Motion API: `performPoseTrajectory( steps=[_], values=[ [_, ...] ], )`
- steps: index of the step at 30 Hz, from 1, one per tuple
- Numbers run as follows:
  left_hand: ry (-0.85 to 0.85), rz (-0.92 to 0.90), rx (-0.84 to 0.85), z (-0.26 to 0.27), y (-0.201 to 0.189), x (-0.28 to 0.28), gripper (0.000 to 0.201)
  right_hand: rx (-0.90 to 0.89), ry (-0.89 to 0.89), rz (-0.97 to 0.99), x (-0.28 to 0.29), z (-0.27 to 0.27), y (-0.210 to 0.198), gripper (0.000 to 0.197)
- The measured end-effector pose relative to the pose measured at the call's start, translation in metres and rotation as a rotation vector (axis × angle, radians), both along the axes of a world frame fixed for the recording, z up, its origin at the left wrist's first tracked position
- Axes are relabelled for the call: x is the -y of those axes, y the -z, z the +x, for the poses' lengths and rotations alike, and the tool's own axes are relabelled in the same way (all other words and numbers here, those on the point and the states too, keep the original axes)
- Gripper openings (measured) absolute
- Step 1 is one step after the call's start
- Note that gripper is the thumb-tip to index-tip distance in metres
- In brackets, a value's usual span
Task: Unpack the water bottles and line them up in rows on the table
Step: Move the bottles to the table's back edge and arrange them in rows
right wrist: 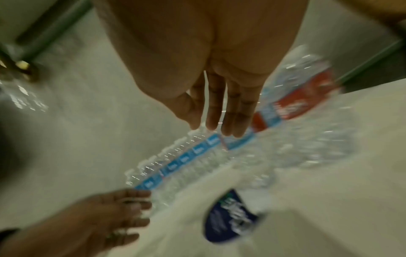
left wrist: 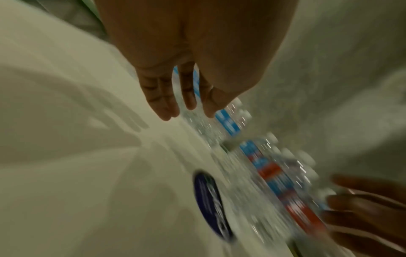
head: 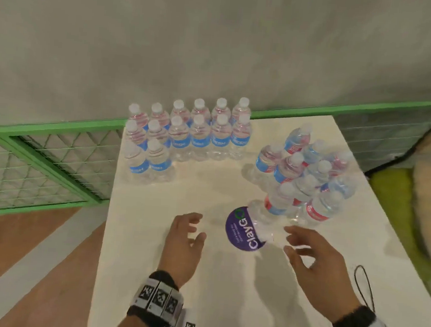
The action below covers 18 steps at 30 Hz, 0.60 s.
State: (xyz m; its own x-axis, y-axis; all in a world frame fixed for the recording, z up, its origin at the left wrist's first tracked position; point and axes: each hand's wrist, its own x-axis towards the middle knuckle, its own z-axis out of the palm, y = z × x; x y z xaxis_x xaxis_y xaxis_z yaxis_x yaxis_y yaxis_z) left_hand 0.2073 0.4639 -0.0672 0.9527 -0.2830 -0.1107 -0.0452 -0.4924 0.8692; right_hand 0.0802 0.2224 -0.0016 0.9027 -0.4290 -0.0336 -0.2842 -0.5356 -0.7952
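Bottles (head: 183, 135) in rows | left hand (head: 182, 243) empty, fingers relaxed | right hand (head: 315, 259) same

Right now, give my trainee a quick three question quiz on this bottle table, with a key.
1. True or false: the left hand grips a bottle.
2. Which group stands in tidy rows: A, the blue-label bottles at the table's far left, or B, the cluster on the right?
3. Fill in: the purple sticker lies between the two ____.

Key:
1. False. Both it and the right hand hover open, holding nothing.
2. A.
3. hands.
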Motion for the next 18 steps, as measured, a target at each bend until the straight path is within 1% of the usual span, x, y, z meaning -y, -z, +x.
performPoseTrajectory(
  steps=[2, 4, 6, 8, 10, 12, 14, 16, 18],
  values=[
    [0.181, -0.002, -0.031, -0.029, -0.005, 0.04, 0.054, -0.098, 0.048, -0.033, 0.035, -0.033, 0.018, 0.045],
    [0.262, -0.019, -0.037, -0.047, -0.007, 0.078, 0.059, -0.173, 0.094, -0.07, 0.068, -0.052, 0.028, 0.05],
    [0.224, -0.07, -0.061, -0.051, -0.008, 0.114, 0.068, -0.207, 0.147, -0.042, 0.097, -0.055, 0.03, 0.052],
    [0.125, -0.079, -0.063, -0.047, -0.009, 0.146, 0.08, -0.19, 0.186, 0.028, 0.118, -0.045, 0.028, 0.056],
    [0.05, -0.054, -0.059, -0.037, -0.006, 0.171, 0.091, -0.146, 0.187, 0.095, 0.131, -0.028, 0.025, 0.063],
    [0.0, -0.077, -0.107, -0.025, -0.001, 0.188, 0.097, -0.094, 0.154, 0.127, 0.136, -0.008, 0.022, 0.072],
    [-0.032, -0.122, -0.162, -0.016, 0.005, 0.196, 0.094, -0.055, 0.109, 0.151, 0.134, 0.009, 0.023, 0.078],
    [-0.046, -0.119, -0.179, -0.015, 0.008, 0.202, 0.082, -0.049, 0.099, 0.15, 0.13, 0.021, 0.026, 0.078],
    [-0.08, -0.1, -0.163, -0.018, 0.006, 0.206, 0.068, -0.059, 0.097, 0.084, 0.126, 0.026, 0.031, 0.073]
  ],
)
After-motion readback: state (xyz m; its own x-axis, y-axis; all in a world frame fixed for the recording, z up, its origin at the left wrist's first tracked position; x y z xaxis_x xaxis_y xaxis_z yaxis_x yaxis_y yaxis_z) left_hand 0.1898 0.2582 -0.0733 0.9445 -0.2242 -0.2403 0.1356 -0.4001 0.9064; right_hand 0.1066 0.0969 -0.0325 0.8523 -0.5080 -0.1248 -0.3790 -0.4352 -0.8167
